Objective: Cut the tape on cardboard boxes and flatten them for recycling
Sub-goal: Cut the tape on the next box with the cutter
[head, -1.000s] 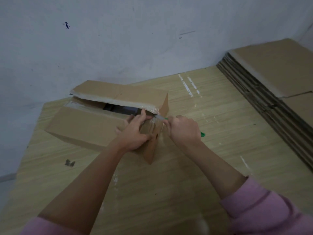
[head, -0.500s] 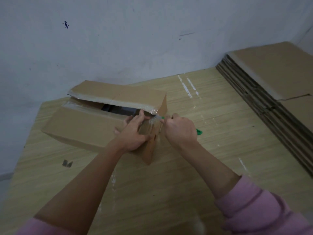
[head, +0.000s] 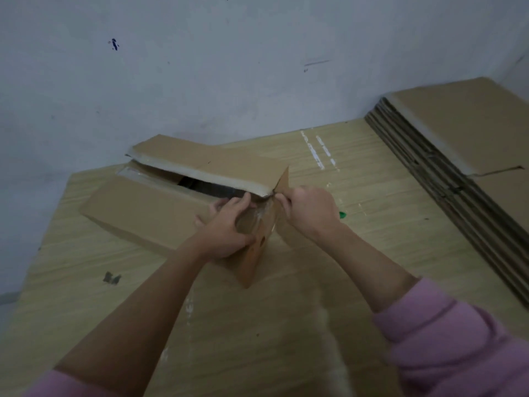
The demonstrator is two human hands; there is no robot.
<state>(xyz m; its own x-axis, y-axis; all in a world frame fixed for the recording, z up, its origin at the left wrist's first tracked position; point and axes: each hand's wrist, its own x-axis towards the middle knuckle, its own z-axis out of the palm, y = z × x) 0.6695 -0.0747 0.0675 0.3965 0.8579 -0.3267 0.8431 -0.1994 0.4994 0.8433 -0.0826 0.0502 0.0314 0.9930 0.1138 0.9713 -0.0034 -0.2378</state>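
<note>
Cardboard box (head: 148, 207) lies at table centre w/ top seam split, person's left hand (head: 226, 230) curled over its near end flap at 6 o'clock, right hand (head: 310, 213) fisted on green-handled cutter (head: 342, 215) at the taped corner; prob. light, stiff, tape slick, so best held by flap edges.

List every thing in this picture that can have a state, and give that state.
Cardboard box: top seam open, still unflattened.
Left hand: grips the box's end.
Right hand: grips a green-handled cutter at the taped corner.
Cardboard stack: flattened, piled.
</note>
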